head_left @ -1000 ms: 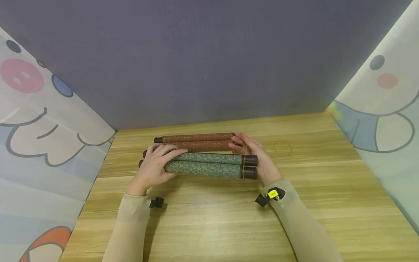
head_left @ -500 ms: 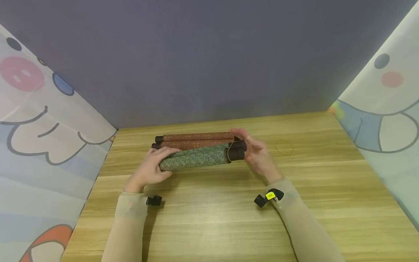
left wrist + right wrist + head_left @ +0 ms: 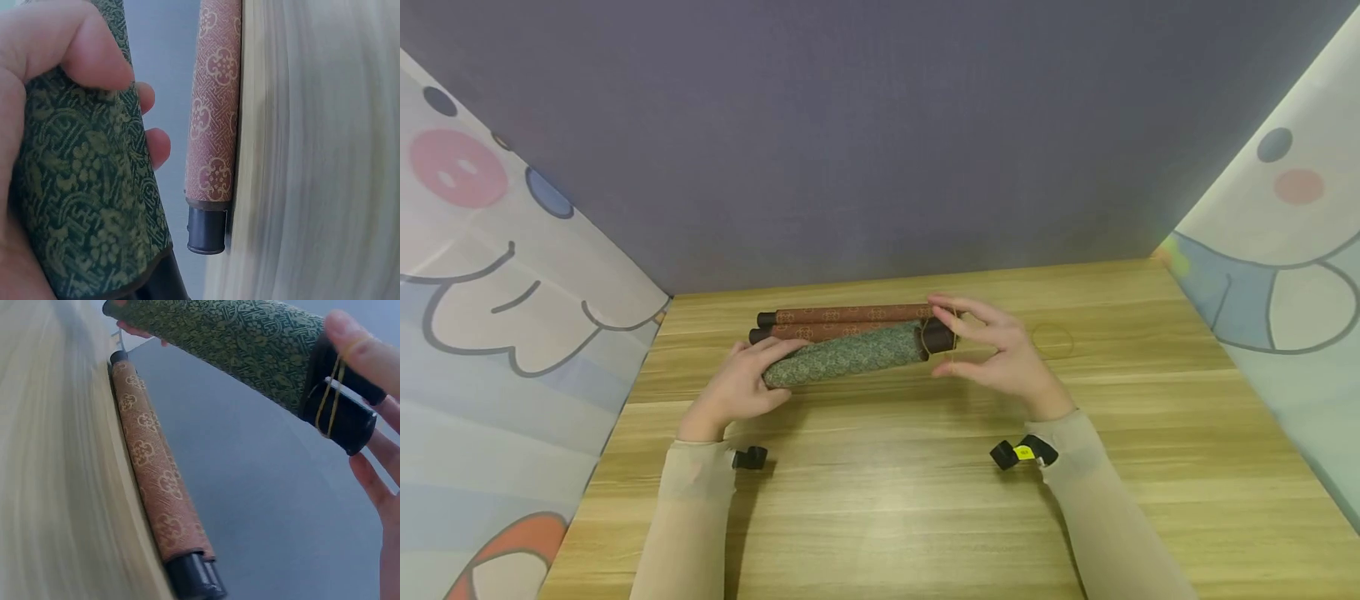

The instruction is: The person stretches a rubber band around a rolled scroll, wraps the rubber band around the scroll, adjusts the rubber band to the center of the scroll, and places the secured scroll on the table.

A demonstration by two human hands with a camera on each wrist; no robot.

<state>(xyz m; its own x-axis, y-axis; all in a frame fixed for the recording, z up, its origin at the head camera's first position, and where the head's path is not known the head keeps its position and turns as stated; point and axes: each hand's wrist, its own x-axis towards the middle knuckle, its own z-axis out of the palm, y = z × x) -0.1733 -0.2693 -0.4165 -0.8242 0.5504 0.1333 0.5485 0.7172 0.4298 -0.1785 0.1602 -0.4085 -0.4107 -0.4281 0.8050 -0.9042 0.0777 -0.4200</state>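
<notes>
Carefully, we hold the green scrolls (image 3: pixel 850 354) tilted, beside the red scrolls (image 3: pixel 850 315).
Our hands are apart: the left hand (image 3: pixel 733 387) grips one end; the right hand (image 3: pixel 1000 350), fingers spread, stretches a thin band (image 3: pixel 336 403) at the other. It could snap off a fingertip or slide from the smooth, round black knobs (image 3: pixel 350 428); a loosened left grip could splay the scrolls. Their cloth looks woven, finely patterned.

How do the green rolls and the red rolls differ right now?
The green rolls have a dense pattern; the red rolls show spaced pale flower motifs.
The left hand holds the green rolls; the red rolls lie on the table.
Both have dark end caps.
</notes>
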